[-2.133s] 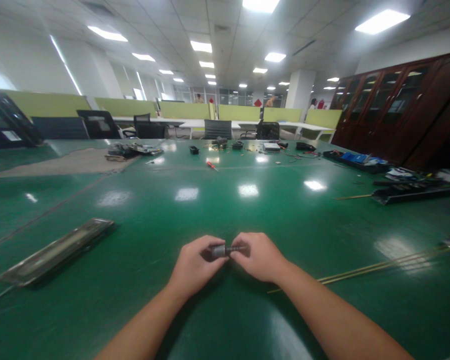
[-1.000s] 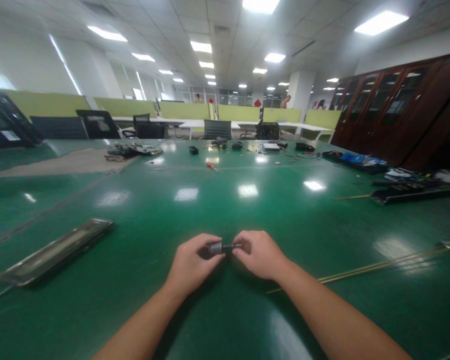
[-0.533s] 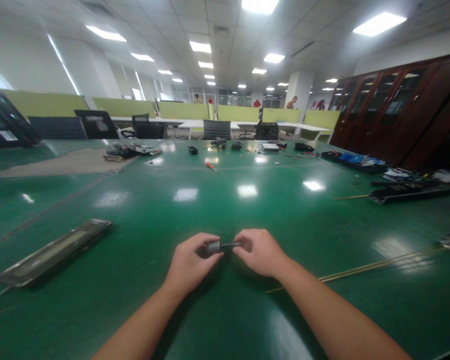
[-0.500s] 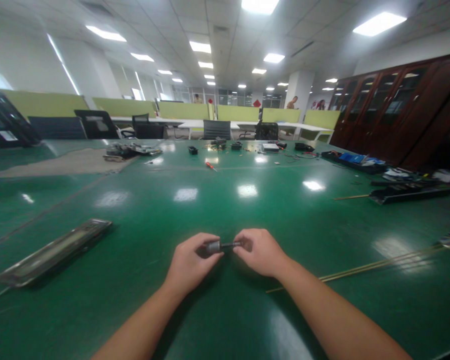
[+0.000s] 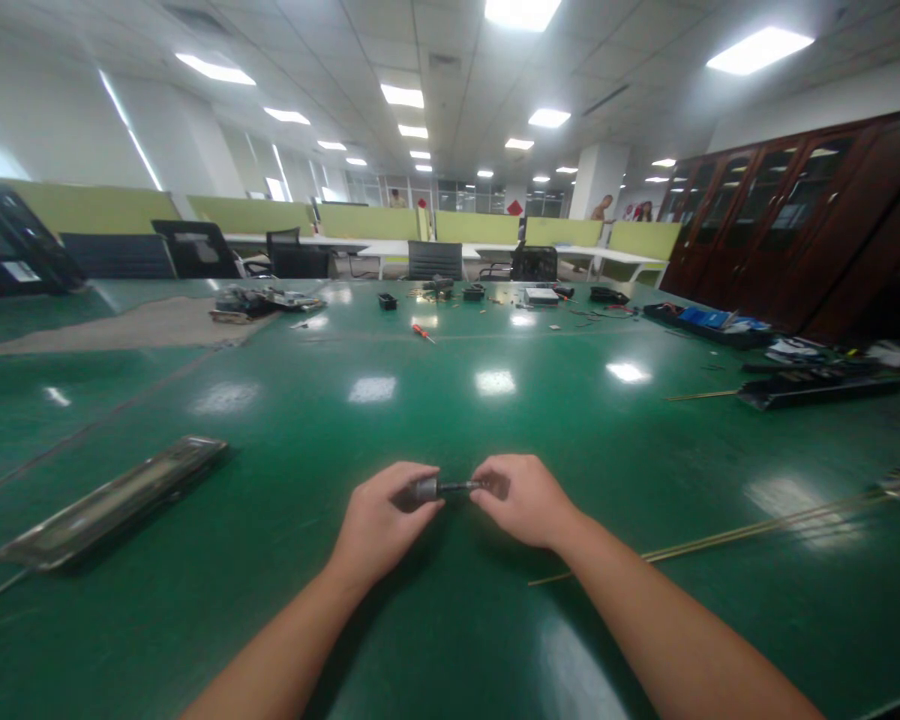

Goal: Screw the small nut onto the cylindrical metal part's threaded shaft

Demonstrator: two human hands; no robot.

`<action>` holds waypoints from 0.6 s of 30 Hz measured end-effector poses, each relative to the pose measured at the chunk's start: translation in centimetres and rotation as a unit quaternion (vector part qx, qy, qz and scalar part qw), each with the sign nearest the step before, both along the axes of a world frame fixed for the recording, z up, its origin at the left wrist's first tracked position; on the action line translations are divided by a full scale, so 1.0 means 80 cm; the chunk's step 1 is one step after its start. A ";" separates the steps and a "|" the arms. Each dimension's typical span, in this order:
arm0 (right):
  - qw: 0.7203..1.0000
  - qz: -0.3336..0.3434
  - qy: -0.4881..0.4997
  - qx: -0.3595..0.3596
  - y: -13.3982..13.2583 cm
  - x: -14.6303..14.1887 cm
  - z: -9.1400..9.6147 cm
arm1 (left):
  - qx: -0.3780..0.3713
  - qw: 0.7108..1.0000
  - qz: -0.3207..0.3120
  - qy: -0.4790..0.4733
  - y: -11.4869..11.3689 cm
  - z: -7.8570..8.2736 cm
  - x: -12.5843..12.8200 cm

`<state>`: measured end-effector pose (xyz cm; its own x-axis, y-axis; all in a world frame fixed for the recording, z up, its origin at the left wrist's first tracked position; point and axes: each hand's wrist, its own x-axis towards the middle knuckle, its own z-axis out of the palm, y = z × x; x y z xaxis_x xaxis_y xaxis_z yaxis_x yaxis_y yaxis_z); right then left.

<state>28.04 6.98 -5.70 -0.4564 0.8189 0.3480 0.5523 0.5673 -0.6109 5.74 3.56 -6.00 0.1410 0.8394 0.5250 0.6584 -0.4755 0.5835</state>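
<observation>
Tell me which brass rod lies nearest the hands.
The long rod running right from the right forearm; the short rod lies farther back, beside the black tray.

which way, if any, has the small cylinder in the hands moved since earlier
Yes, slightly: the small cylinder has edged up-frame and left, away from the brass rod, which stays put.

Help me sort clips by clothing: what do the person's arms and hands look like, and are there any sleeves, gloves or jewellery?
Nothing is worn that shows. The left hand and right hand are ungloved, with no rings visible. The left forearm and right forearm are uncovered down to the picture's edge: no sleeve, watch, wristband, cable or marking in view.
</observation>
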 end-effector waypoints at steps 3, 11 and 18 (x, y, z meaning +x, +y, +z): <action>1.000 0.000 0.001 -0.001 0.000 0.000 0.001 | 0.002 1.000 0.004 0.001 0.001 0.000 0.000; 1.000 -0.015 -0.003 -0.003 0.002 0.002 0.002 | 0.003 1.000 0.017 0.007 0.002 -0.001 -0.002; 0.999 -0.023 -0.010 -0.028 0.009 0.004 -0.004 | -0.022 0.993 0.118 -0.011 0.009 -0.002 -0.008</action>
